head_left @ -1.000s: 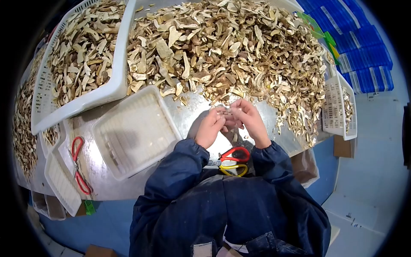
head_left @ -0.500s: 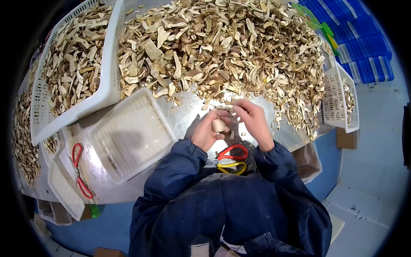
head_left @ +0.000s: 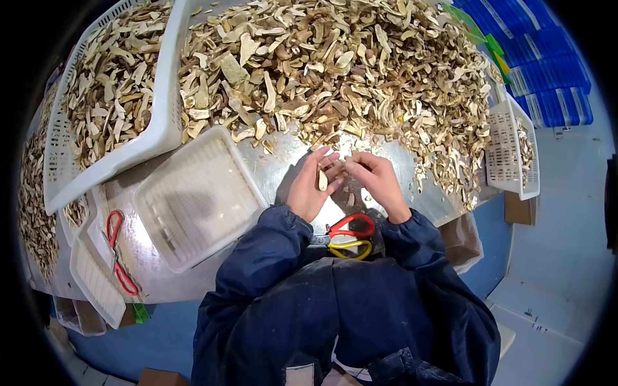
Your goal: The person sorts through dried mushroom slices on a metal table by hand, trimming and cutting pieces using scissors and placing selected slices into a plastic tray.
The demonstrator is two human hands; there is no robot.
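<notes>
One pale slice (head_left: pixel 322 180) is in the left hand (head_left: pixel 312 186), while a great heap (head_left: pixel 335 83) of loose slices covers the far side of the table (head_left: pixel 275 168), so the handling looks far from done. More slices fill the white crate (head_left: pixel 166 119) at left, and some sit in the basket (head_left: pixel 506 154) at right; whether either lot is finished, I cannot tell. A few scraps (head_left: pixel 351 199) lie just below the hands.

The left fingers are part-curled and spread, palm turned inward, with the slice lying upright against them, its lower end near the thumb. It is above the metal, just short of the heap. The right hand (head_left: pixel 381 183) is close beside, its thumb and forefinger nearly together, pointing at the left fingertips; whether they pinch some small bit is too fine to see.

Scissors (head_left: pixel 351 235) with one red and one yellow handle lie below both hands, touched by neither. The shallow tray (head_left: pixel 222 186) is just beside the left wrist.
</notes>
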